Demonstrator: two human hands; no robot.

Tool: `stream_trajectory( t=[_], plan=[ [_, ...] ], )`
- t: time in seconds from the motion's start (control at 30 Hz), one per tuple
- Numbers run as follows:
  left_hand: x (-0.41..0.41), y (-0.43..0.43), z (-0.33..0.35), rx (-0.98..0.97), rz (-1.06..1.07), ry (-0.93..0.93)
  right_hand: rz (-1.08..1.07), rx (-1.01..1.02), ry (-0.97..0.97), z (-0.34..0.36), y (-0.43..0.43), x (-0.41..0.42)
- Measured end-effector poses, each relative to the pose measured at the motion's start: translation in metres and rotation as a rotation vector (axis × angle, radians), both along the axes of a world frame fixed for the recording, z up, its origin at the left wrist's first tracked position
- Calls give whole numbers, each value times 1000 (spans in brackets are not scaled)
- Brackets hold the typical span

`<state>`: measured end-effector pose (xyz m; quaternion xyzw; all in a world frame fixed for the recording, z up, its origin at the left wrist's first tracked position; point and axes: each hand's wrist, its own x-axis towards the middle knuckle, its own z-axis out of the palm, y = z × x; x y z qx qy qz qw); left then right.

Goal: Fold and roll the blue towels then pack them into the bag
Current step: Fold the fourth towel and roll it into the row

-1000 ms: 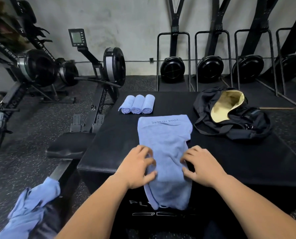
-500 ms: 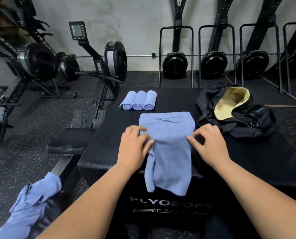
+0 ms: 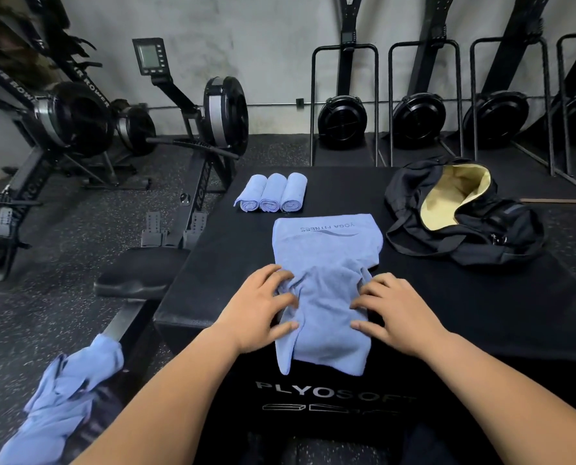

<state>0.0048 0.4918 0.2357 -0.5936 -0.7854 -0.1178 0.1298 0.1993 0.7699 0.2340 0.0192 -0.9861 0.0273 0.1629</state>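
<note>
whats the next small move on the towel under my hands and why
Likely draw the sides outward to flatten the bunched middle before rolling. The folded towel is wrinkled where the left hand and right hand hold its sides, and its near end hangs over the box edge. The three rolled towels behind it are neat and even.
</note>
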Motion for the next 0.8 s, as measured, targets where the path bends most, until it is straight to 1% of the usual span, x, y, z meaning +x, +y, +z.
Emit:
stream_trajectory(
  t=[0.07,0.1,0.13,0.17,0.23,0.27,0.3,0.33,0.37,0.4,0.43,0.5,0.57,0.6,0.67,0.73,0.8],
  plan=[
    [0,3,1,63,10,12,-2,0,51,3,4,-6],
    [0,6,3,121,39,-14,-17,-27,75,6,5,-10],
    [0,9,5,199,91,-81,-46,-84,113,10,7,-15],
    [1,13,8,295,162,-184,-97,-183,172,16,9,-19],
    [-2,23,19,488,338,-416,-272,-462,302,34,17,-30],
    [-5,29,23,520,422,-506,-371,-571,319,41,22,-34],
    [-9,34,26,485,509,-543,-441,-615,294,47,25,-39],
    [-11,36,26,403,586,-508,-476,-574,241,48,27,-41],
    [-10,37,25,301,632,-440,-480,-489,185,47,27,-42],
    [-7,37,23,227,620,-358,-461,-399,140,43,26,-40],
    [-3,35,22,200,549,-279,-416,-320,112,37,24,-37],
    [0,31,21,196,317,-128,-282,-182,44,23,19,-27],
    [3,31,17,100,110,-8,-175,-94,-15,14,17,-17],
    [5,33,14,30,55,27,-141,-78,-29,11,16,-11],
    [9,38,5,-62,11,52,-99,-58,-32,4,17,-2],
    [11,44,-2,-67,14,68,-76,-46,-31,3,20,5],
    [10,51,-5,-6,27,94,-52,-26,-22,6,21,6]
  ],
)
